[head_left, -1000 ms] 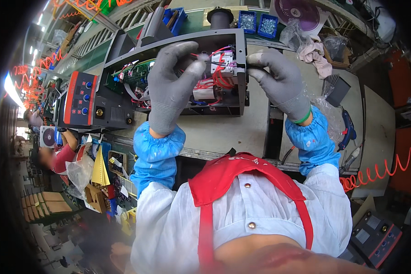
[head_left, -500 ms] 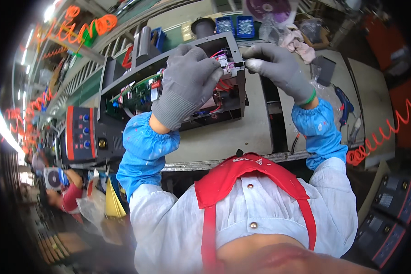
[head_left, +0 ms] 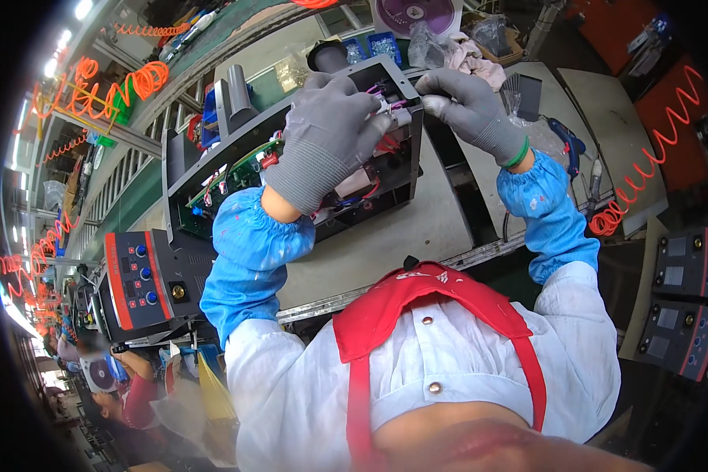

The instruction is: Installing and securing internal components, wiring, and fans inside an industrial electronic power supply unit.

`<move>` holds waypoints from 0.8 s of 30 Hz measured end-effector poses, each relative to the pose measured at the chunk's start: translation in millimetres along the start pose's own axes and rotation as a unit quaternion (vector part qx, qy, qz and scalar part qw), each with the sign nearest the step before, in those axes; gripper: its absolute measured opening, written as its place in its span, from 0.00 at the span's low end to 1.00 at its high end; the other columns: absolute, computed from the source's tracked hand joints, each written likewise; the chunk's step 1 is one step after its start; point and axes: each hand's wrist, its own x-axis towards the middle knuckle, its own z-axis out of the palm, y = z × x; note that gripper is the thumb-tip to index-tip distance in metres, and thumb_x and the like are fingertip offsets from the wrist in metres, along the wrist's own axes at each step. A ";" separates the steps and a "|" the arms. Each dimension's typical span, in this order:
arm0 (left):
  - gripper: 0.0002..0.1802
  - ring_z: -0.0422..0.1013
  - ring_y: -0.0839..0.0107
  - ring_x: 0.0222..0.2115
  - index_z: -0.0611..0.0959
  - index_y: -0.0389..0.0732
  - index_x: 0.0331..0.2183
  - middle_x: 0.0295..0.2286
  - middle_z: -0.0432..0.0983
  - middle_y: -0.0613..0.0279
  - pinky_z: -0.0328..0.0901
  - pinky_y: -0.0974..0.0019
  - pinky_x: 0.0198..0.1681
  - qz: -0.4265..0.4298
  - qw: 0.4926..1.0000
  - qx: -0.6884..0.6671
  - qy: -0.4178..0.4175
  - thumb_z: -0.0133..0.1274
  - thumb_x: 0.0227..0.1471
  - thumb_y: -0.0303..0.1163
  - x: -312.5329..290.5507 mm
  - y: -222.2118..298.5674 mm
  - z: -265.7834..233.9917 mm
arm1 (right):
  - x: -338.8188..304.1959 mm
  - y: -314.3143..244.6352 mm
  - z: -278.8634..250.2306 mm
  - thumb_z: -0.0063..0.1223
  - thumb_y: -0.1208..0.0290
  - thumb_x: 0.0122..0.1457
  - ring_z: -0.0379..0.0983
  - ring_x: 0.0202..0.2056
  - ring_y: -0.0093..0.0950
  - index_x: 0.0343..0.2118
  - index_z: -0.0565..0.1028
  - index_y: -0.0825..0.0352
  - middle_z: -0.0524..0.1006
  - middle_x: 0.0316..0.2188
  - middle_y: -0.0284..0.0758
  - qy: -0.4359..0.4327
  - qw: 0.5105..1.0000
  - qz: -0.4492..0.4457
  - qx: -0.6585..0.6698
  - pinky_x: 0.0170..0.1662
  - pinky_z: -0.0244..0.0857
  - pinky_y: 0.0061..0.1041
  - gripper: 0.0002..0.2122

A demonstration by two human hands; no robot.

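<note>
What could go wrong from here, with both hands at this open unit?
The left hand reaches over the open housing, close to red wires; it might snag one and loosen it. The right hand is at the housing's right end, so a finger could perhaps get scraped against the edge.

An open-sided dark metal housing (head_left: 244, 135) sits aslant on the worktop (head_left: 440, 206) — green circuit board (head_left: 238, 174) and red wires (head_left: 386, 143) exposed.

Bright lights (head_left: 82, 9) at left — grey worktop (head_left: 425, 220) — orange panels (head_left: 607, 31) at right
</note>
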 end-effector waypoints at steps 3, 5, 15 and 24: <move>0.13 0.70 0.55 0.37 0.88 0.46 0.33 0.30 0.77 0.59 0.67 0.55 0.37 0.021 1.000 0.017 0.012 0.62 0.46 0.42 2.2 0.1 4.8 | 0.8 -0.1 1.0 0.58 0.71 0.56 0.74 0.32 0.28 0.39 0.77 0.68 0.77 0.31 0.37 -0.004 1.000 0.020 -0.006 0.38 0.68 0.27 0.10; 0.13 0.70 0.55 0.37 0.88 0.46 0.33 0.30 0.77 0.59 0.67 0.56 0.37 0.008 1.000 0.010 0.022 0.62 0.46 0.42 3.5 3.6 10.0 | 1.1 -0.1 0.0 0.59 0.71 0.55 0.74 0.32 0.28 0.39 0.77 0.68 0.77 0.30 0.37 -0.011 0.999 0.035 0.004 0.38 0.68 0.27 0.10; 0.15 0.69 0.57 0.37 0.87 0.43 0.35 0.30 0.76 0.59 0.65 0.57 0.38 -0.005 0.999 -0.054 0.004 0.63 0.45 0.40 8.4 5.1 3.4 | 1.7 -4.9 -3.3 0.59 0.71 0.54 0.74 0.31 0.25 0.38 0.78 0.69 0.78 0.29 0.37 -0.017 0.998 0.053 0.030 0.37 0.69 0.26 0.10; 0.14 0.68 0.59 0.35 0.87 0.42 0.34 0.28 0.76 0.60 0.65 0.57 0.37 -0.016 0.997 -0.071 -0.013 0.65 0.43 0.37 16.1 6.7 11.8 | 3.3 5.5 -1.7 0.59 0.72 0.54 0.74 0.31 0.25 0.38 0.78 0.69 0.78 0.29 0.37 -0.005 0.999 0.002 0.047 0.37 0.69 0.27 0.10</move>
